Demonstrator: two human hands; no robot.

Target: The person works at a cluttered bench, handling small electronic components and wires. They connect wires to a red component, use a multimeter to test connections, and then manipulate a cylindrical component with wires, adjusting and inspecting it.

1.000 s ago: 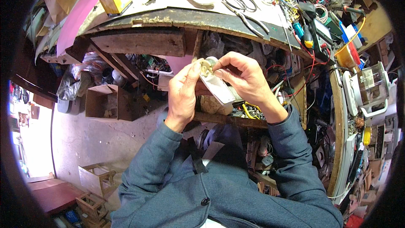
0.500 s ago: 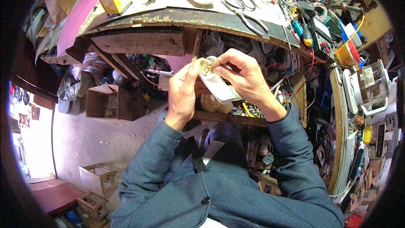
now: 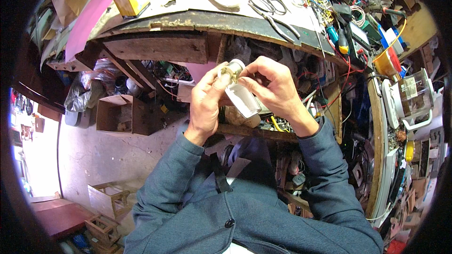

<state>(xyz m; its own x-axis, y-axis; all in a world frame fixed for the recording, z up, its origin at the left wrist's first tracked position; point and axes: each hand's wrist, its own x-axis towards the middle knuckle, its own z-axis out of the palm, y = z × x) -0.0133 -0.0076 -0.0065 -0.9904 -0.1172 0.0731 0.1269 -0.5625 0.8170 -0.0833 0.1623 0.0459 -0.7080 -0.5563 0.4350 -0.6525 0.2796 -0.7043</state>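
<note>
In front of me, above my lap, my left hand (image 3: 205, 102) grips a long white plastic housing (image 3: 243, 101) by its round, cream-coloured upper end. Its hollow trough-like body slants down to the right, under my right palm. My right hand (image 3: 274, 85) is bent over the round end, thumb and forefinger pinched together close beside it. Whatever those fingertips hold is hidden. On the bench beyond my hands lie black-handled scissors (image 3: 266, 1) and a pair of pliers (image 3: 281, 27).
The bench edge (image 3: 174, 18) runs just beyond my hands. Under it, an open drawer (image 3: 275, 134) holds wires and parts. Tangled cables and a multimeter (image 3: 359, 35) crowd the right side, above a clear-topped appliance (image 3: 414, 95). A cardboard box (image 3: 120, 115) stands on the floor at left.
The housing has turned in my left hand, so its round end and hollow side show differently. My left fingers have shifted around that end. My right hand has moved only slightly.
</note>
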